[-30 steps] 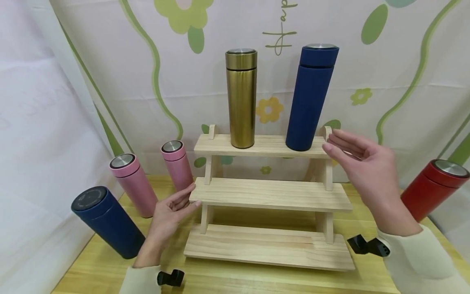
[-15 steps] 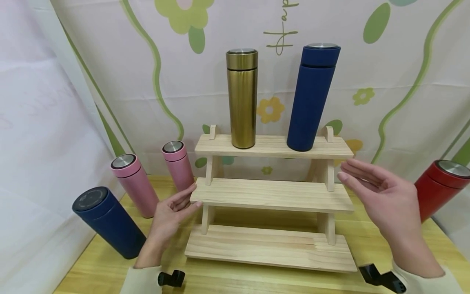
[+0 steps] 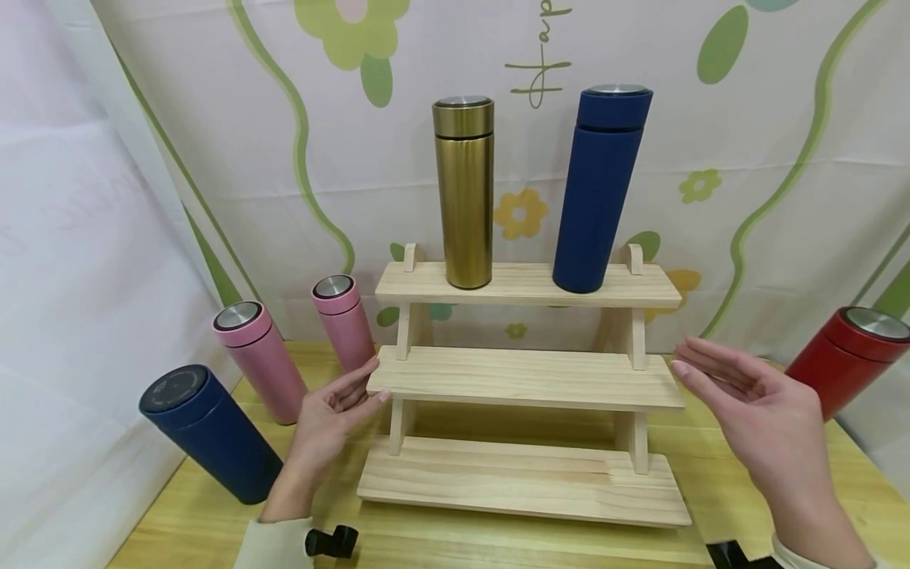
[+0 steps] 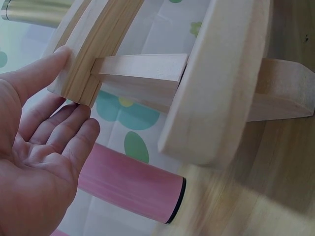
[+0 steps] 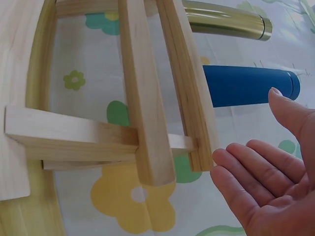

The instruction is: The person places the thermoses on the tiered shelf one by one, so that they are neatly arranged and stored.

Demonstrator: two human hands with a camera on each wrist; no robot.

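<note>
A three-step wooden display stand (image 3: 526, 374) is in the middle of the head view. On its top step a gold thermos (image 3: 465, 197) and a tall blue thermos (image 3: 600, 190) are standing. My left hand (image 3: 323, 419) holds the left end of the middle step, thumb at the front and fingers against the end, as the left wrist view also shows. Off the stand's right side is my right hand (image 3: 761, 419), its fingers relaxed and nothing in them. The right wrist view has that hand's fingertips (image 5: 221, 167) close to the step ends.
Left of the stand are two pink thermoses (image 3: 259, 359) (image 3: 344, 322) and a dark blue thermos (image 3: 213, 435). A red thermos (image 3: 849, 356) stands at the right, partly behind my right hand. A printed cloth (image 3: 604, 32) hangs behind the wooden table (image 3: 455, 549).
My right hand has left the right end of the top step and moved down and outward, level with the middle step. The left hand and the thermoses have stayed put.
</note>
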